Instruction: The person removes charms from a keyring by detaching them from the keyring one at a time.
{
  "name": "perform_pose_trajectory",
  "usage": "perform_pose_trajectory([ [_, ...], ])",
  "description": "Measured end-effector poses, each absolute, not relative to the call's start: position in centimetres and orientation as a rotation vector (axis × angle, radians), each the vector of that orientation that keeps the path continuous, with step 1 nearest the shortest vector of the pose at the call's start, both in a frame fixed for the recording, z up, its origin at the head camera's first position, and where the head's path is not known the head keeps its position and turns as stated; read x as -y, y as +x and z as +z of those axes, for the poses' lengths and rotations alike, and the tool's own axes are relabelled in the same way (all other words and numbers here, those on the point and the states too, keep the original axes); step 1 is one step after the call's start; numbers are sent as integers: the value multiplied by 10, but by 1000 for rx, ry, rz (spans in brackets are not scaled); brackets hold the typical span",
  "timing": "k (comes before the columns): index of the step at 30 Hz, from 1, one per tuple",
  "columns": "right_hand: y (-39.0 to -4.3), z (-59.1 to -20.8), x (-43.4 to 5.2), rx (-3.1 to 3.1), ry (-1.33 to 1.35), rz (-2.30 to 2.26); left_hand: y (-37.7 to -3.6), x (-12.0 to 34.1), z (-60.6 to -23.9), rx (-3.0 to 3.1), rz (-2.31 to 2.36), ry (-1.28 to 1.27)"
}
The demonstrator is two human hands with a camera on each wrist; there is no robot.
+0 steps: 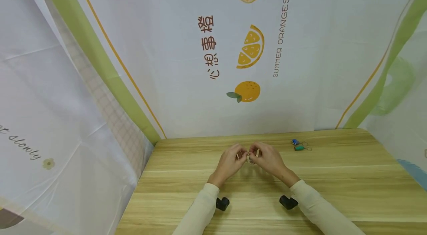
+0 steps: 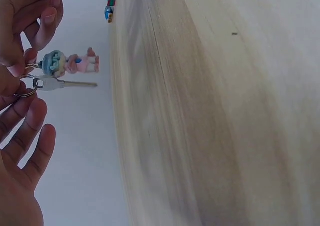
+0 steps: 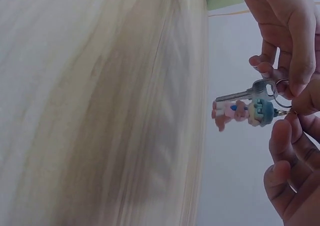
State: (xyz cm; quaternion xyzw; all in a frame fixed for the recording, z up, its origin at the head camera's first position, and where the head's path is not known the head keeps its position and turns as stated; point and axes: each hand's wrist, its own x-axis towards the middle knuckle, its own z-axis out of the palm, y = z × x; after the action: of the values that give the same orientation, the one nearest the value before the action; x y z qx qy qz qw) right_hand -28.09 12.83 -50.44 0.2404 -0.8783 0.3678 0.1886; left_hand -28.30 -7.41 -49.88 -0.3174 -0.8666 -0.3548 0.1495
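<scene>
In the head view, my left hand [image 1: 231, 161] and right hand [image 1: 269, 159] meet fingertip to fingertip above the wooden table [image 1: 186, 205]. A metal key ring [image 2: 25, 95] is pinched by the left thumb and fingers, and a silver key [image 2: 50, 83] dangles from it. Right-hand fingers pinch the small clasp [image 3: 283, 113] on top of a figurine charm [image 3: 257, 111]. This charm has a teal hat and pink clothes and hangs beside the key, feet down. Fingertips partly cover the ring, so I cannot tell whether the clasp is on it.
Two more small keychains, one blue [image 1: 295, 142] and one green [image 1: 299, 148], lie on the table to the right, each with a ring. Behind the table hangs a white curtain [image 1: 180, 90] printed with oranges. Black devices [image 1: 222, 204] sit by both wrists.
</scene>
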Motion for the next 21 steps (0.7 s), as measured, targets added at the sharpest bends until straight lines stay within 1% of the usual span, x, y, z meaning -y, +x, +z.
perform_pose_trajectory([
  [10, -281, -501, -130, 2578, 587, 1066, -284, 74, -500, 2431, -1014, -914],
  [21, -281, -500, -131, 2585, 576, 1113, -284, 76, -501, 2461, -1041, -877],
])
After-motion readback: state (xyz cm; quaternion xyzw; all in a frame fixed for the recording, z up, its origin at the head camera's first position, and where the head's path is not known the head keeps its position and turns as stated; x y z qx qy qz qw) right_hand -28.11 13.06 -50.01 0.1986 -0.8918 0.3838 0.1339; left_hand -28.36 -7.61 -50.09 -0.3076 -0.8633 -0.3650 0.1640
